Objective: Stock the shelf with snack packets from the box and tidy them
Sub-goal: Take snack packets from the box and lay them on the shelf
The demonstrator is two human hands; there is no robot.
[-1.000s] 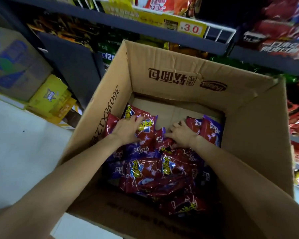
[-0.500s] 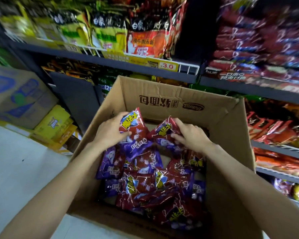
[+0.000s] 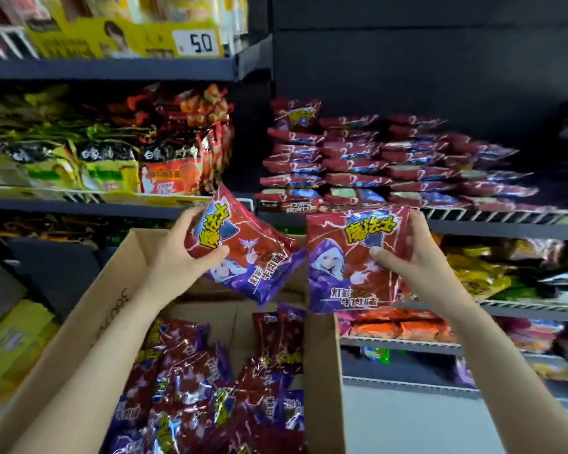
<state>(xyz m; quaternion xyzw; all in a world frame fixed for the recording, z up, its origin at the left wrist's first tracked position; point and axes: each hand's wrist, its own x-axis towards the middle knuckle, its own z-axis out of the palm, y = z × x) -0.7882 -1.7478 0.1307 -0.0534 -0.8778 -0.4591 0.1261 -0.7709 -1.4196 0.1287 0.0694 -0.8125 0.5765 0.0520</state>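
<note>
Nearest my view: cardboard box point(image 3: 323, 371), open-topped, at the bottom of frame. Loose heap of red-and-purple snack packets point(image 3: 210, 388) inside; print on them too crumpled and blurred to read. Part of a bare cardboard floor shows at the box's far end. Dark printing runs along the left wall of the box, not legible from here.

Both forearms reach forward over the box, bare, rising from the lower corners.

Left hand point(image 3: 177, 253): fingers curled over the top edge of one packet point(image 3: 243, 253), thumb pressed on its front. Packet tilted, top corner up, lower end pointing down-right. Large yellow characters, "魔法士", on red; a purple-robed figure printed below; white text on the purple band, which I can only partly read.

Right hand point(image 3: 407, 253): grips a second packet point(image 3: 351, 257) at its right edge, thumb across the front. Held nearly upright, face toward me. Same yellow "魔法士", same hooded figure, "牛肉味" on the bottom line.

The two packets nearly meet at their inner edges, both raised above the box and in front of the shelf.

Beyond: shelf point(image 3: 473, 217) with flat stacks of matching red packets point(image 3: 374, 165), several layers high. To the left, noodle bags point(image 3: 112, 158) with white "白象" lettering. Top left, a price tag point(image 3: 197, 43) reading "5.0".
</note>
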